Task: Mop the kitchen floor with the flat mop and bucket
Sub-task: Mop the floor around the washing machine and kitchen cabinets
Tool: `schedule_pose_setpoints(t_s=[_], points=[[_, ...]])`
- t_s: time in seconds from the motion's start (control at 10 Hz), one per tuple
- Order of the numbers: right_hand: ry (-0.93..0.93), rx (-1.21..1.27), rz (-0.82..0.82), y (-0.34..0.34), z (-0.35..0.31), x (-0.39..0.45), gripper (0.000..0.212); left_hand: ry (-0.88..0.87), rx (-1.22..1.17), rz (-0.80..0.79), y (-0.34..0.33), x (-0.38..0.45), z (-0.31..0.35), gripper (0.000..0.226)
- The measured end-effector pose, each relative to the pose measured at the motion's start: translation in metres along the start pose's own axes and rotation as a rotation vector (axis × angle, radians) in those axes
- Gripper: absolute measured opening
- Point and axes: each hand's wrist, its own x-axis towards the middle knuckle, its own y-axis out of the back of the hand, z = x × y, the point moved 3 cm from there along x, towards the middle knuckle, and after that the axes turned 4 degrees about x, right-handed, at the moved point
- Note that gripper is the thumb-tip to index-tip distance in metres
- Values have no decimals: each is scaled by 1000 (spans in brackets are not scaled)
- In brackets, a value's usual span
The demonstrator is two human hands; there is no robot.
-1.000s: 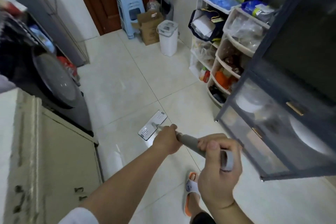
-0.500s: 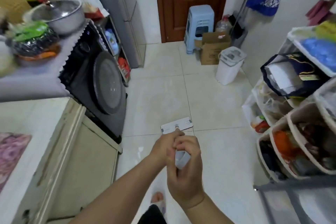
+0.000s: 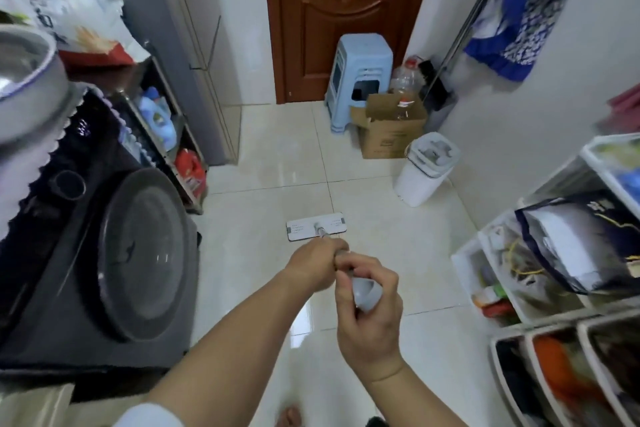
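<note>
Item: flat mop (image 3: pixel 316 226), head flat on floor (image 3: pixel 263 156) mid-room. Left hand (image 3: pixel 313 265) & right hand (image 3: pixel 369 319) both grasping handle. Bucket (image 3: pixel 427 168) by right wall. Status: mopping underway; strip toward door (image 3: pixel 346 21) prob. left.

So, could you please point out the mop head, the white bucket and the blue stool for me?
mop head (image 3: pixel 300 228), head view, left half of the flat plate.
white bucket (image 3: pixel 417 182), head view, front wall.
blue stool (image 3: pixel 363 48), head view, seat top.

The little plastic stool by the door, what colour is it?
Light blue plastic stool, clear in the head view.
</note>
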Motion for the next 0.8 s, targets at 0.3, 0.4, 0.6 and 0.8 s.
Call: schedule_pose_setpoints(t_s=[0.3, 0.4, 0.6, 0.8], points=[[-59, -26, 113, -56, 138, 177, 16, -38, -35, -31, 95, 204, -14, 19], [0, -58, 63, -77, 181, 237, 16, 16, -125, -66, 131, 273, -27, 26], [5, -241, 77, -126, 250, 395, 17, 26, -271, -19, 222, 400, -39, 49], [-12, -209, -8, -173, 297, 497, 17, -20, -190, -6, 291, 495, -61, 33]])
